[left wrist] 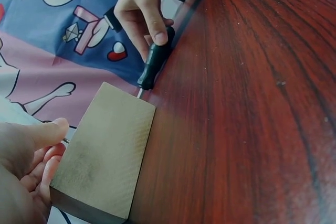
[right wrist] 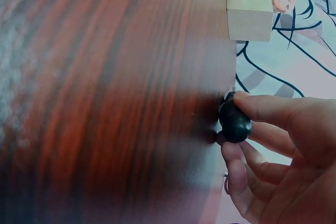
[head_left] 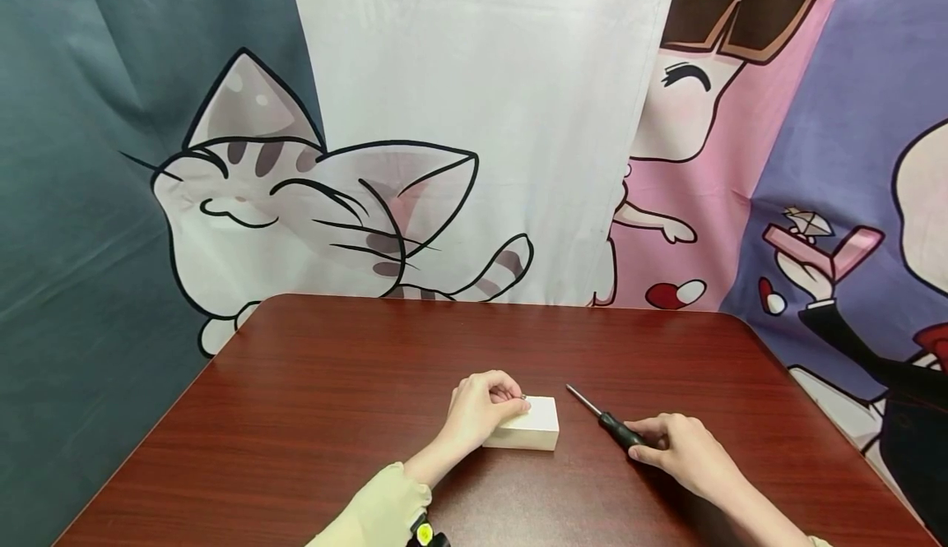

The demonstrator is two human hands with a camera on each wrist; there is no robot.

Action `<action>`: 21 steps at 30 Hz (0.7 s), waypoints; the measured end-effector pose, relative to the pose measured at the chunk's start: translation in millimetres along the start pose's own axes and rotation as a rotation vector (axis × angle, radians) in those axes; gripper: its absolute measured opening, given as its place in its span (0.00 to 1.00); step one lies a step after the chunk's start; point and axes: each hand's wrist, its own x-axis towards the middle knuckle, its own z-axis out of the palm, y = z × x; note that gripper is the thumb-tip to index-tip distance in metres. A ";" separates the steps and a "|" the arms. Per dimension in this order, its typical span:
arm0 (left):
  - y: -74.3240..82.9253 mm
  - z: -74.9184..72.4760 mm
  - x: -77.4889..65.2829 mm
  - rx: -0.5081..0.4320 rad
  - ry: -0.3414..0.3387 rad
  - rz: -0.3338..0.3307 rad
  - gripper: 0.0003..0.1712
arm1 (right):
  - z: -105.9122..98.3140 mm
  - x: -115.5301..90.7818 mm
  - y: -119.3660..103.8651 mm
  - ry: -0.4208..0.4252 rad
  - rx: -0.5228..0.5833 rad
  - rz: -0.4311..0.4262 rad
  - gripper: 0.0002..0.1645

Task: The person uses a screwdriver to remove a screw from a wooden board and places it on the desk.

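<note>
A pale wooden block [head_left: 529, 424] lies on the table, its long side running left to right. At its top, my left hand [head_left: 481, 403] pinches a small screw [left wrist: 65, 140] between thumb and fingers; only a bit of its metal shows, and the fingers hide the rest. To the right of the block, a screwdriver [head_left: 615, 427] with a black handle and thin metal shaft points away and to the left. The thumb and fingers of my right hand [head_left: 685, 452] grip its handle near the end, close over the tabletop.
The reddish-brown wooden table [head_left: 355, 366] has rounded far corners. Behind it hangs a cloth backdrop [head_left: 474, 62] printed with a cartoon cat and figures. A dark strap with a camera [head_left: 425, 533] sits at my left wrist, by a pale yellow sleeve [head_left: 385, 502].
</note>
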 end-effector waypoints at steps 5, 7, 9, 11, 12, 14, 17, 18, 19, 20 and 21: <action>0.1 -1.4 1.1 -0.009 -0.007 -0.014 0.10 | -0.4 -0.3 -1.0 -0.001 0.001 0.008 0.19; 0.0 -2.1 1.5 -0.014 -0.012 -0.017 0.10 | -0.4 -0.3 -1.0 -0.005 -0.002 0.009 0.20; -0.4 -2.5 2.0 -0.026 -0.016 -0.019 0.10 | -0.4 -0.3 -1.3 -0.008 -0.004 0.013 0.20; -0.9 -2.9 2.8 -0.048 -0.016 -0.020 0.10 | -0.3 0.0 -1.5 -0.011 0.000 0.017 0.20; -1.0 -3.1 3.3 -0.057 -0.016 -0.018 0.09 | -0.2 0.1 -1.4 -0.013 0.001 0.016 0.20; -1.8 -4.0 4.5 -0.084 -0.015 -0.011 0.09 | -0.4 0.1 -1.5 -0.013 0.002 0.013 0.20; -2.9 -6.7 6.7 -0.124 -0.026 -0.003 0.08 | -0.5 0.1 -1.4 -0.011 0.002 0.014 0.20; -3.1 -7.8 7.3 -0.136 -0.031 -0.001 0.08 | -0.6 -0.1 -1.4 -0.011 -0.001 0.010 0.20; -3.2 -9.0 7.9 -0.150 -0.037 -0.002 0.07 | -0.6 -0.1 -1.4 -0.011 -0.002 0.010 0.20; -3.0 -10.2 8.3 -0.159 -0.043 -0.001 0.07 | -0.6 -0.1 -1.4 -0.009 -0.003 0.010 0.20; -2.7 -11.4 8.8 -0.167 -0.047 0.001 0.06 | -0.5 0.0 -1.4 -0.009 -0.003 0.011 0.20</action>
